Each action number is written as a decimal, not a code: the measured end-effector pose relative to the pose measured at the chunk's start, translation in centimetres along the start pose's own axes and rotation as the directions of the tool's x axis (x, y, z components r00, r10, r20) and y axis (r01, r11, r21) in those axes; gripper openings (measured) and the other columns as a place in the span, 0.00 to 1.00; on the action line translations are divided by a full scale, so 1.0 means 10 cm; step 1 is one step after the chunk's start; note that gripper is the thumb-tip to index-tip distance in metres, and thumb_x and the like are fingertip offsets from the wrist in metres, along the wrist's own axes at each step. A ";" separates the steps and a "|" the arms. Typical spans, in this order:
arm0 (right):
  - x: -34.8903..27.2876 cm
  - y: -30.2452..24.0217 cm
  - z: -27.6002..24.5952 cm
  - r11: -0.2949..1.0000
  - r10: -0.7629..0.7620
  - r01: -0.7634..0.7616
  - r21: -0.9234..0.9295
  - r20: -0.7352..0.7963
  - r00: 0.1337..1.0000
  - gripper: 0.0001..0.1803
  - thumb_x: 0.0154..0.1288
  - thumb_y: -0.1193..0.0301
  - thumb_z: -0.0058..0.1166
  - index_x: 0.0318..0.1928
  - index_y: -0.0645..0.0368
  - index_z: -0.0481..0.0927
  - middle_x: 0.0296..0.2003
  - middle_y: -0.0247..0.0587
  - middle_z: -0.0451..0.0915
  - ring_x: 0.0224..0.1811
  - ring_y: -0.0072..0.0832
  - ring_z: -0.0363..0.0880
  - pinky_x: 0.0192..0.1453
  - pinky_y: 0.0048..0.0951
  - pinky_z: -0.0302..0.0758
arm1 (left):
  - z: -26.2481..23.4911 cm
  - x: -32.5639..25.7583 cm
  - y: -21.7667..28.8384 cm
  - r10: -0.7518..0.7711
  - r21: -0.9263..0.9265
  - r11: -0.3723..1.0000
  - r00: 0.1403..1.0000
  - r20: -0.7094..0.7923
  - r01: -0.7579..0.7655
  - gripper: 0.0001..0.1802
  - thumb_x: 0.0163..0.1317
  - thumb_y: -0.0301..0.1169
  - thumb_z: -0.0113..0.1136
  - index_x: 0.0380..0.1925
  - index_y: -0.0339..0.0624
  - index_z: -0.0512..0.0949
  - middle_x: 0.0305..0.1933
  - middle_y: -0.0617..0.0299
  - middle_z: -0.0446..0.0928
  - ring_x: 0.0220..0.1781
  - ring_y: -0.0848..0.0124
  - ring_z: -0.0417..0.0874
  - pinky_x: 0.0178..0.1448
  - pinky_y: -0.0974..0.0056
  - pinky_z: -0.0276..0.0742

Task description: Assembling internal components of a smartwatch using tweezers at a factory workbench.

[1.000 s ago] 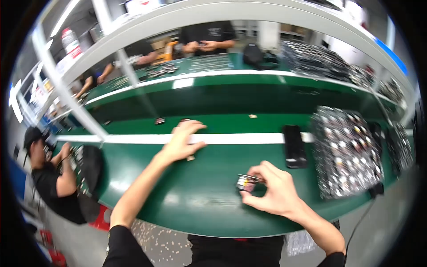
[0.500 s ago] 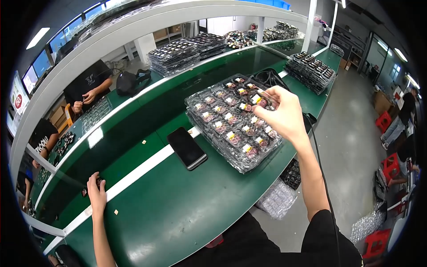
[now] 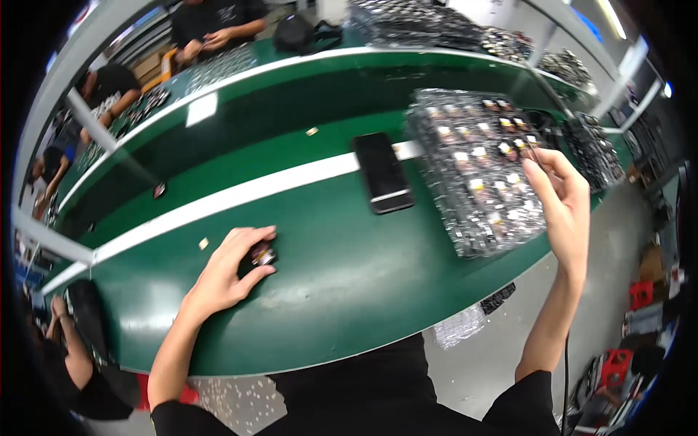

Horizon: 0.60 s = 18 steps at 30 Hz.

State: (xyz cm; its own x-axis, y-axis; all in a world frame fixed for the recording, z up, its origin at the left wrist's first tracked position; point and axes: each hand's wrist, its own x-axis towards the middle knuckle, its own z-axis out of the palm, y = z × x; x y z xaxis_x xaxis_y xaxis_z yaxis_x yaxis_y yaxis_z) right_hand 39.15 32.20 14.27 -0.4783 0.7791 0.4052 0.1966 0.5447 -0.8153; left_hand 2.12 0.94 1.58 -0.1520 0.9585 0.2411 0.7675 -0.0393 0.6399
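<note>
Currently, with clock positions taken from the view's centre, holds a small dark module (image 3: pixel 262 253) in the left hand (image 3: pixel 231 270) at eight o'clock over the counter (image 3: pixel 327 305), clamped between thumb and fingers. Reaches with the right hand (image 3: pixel 563 203) to the tray (image 3: pixel 454 207) at two o'clock, with thumb and fingers near together; cannot tell whether gripping anything. Shows rows of seated modules (image 3: pixel 507 150) in the tray: judged well advanced, though too blurred to confirm full loading. Leaves outside the tray the small dark module and a loose module (image 3: pixel 160 190) at nine o'clock.
</note>
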 end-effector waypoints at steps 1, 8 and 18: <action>-0.09 -0.15 0.14 1.000 -0.007 0.007 0.002 0.071 0.997 0.12 0.83 0.77 0.62 0.59 0.72 0.86 0.45 0.33 0.89 0.41 0.11 0.81 0.47 0.17 0.76 | 0.01 -0.04 0.03 0.030 0.012 0.999 1.000 -0.006 -0.029 0.39 0.63 0.23 0.80 0.75 0.38 0.77 0.70 0.48 0.83 0.71 0.48 0.82 0.77 0.51 0.77; -0.46 -0.41 1.64 0.952 -0.300 0.284 0.115 0.536 0.789 0.15 0.75 0.81 0.67 0.59 0.69 0.90 0.29 0.38 0.76 0.26 0.21 0.71 0.31 0.27 0.66 | 0.04 -0.18 -0.02 0.003 0.112 0.994 0.988 -0.152 0.014 0.51 0.54 0.39 0.90 0.76 0.40 0.76 0.60 0.53 0.83 0.62 0.55 0.81 0.70 0.51 0.77; -0.53 0.08 2.65 0.947 -0.111 -0.087 0.308 0.572 0.813 0.12 0.73 0.77 0.74 0.54 0.64 0.95 0.26 0.28 0.79 0.27 0.11 0.67 0.29 0.23 0.59 | 0.04 -0.22 -0.14 -0.029 0.136 0.989 0.985 -0.168 0.052 0.47 0.52 0.42 0.91 0.72 0.43 0.80 0.56 0.59 0.83 0.59 0.58 0.82 0.66 0.53 0.76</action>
State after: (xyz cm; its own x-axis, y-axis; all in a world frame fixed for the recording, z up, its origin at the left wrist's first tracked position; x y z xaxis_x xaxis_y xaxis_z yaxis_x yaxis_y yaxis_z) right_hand 19.18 20.29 0.50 -0.9000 0.3956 0.1832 -0.0353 0.3527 -0.9351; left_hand 1.65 -0.97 -0.13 -0.2769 0.8980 0.3419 0.8362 0.0499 0.5461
